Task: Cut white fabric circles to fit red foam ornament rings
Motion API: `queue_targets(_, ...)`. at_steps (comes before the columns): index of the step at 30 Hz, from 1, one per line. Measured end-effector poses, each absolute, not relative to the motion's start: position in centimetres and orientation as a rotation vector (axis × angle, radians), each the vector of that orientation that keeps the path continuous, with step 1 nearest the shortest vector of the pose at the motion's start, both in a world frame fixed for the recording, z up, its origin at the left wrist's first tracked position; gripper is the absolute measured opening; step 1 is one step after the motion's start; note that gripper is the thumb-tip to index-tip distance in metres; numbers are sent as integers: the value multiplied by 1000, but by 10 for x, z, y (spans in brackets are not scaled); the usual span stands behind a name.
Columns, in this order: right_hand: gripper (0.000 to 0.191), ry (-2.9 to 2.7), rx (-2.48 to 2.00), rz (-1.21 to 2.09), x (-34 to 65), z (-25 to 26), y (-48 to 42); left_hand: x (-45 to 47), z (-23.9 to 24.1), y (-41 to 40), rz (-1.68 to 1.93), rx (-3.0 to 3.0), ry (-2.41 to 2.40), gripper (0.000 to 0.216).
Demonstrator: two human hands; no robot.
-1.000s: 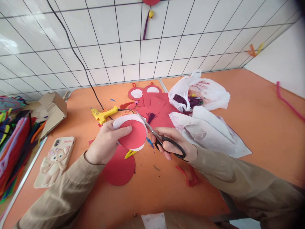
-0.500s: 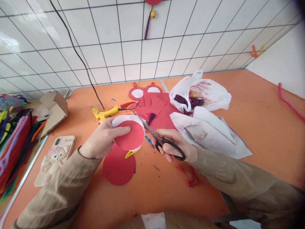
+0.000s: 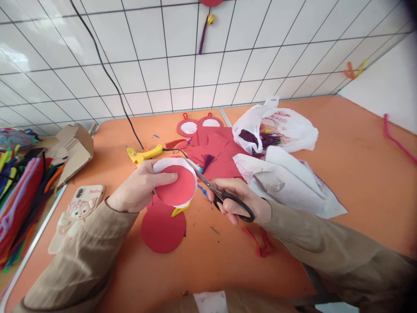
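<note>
Between the thumb and fingers of my left hand [image 3: 138, 186] is a red paper circle [image 3: 178, 188] lying over white paper [image 3: 169, 161], which shows as a rim around it. My right hand [image 3: 239, 199] has its fingers in the black handles of a pair of scissors [image 3: 208, 184]. The scissor blades lie along the right upper edge of the white paper; whether they are parted is hard to make out. Below the held circle, a larger dark red disc [image 3: 163, 230] rests on the orange table [image 3: 202, 261], with a yellow strip [image 3: 180, 211] at its upper edge.
A yellow glue gun [image 3: 145, 154] with a cord lies behind my left hand. Red paper sheets [image 3: 224, 141] are piled at the back, beside a white plastic bag [image 3: 293, 128] and white paper [image 3: 293, 182]. A phone [image 3: 78, 213] and pipe cleaners [image 3: 19, 204] are at left.
The scissors and my right hand have shifted very slightly along the edge of the white paper. My left hand keeps its hold on the circle; the view has moved a little.
</note>
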State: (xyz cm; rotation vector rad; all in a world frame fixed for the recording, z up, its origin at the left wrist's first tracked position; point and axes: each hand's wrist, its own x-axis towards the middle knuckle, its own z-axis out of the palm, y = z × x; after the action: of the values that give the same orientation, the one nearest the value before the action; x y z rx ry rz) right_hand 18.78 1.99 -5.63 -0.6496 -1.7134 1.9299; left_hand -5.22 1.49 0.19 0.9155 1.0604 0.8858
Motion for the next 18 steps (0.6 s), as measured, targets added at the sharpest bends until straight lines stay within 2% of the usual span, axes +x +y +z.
queue_targets(6, 63, -1680, -631, 2027, 186, -53, 23, -52, 1, 14, 843, 932, 1113, 18)
queue_targets(18, 56, -1756, -465, 1979, 187, -61, 22, -44, 2, 9, 727, 1016, 1066, 10)
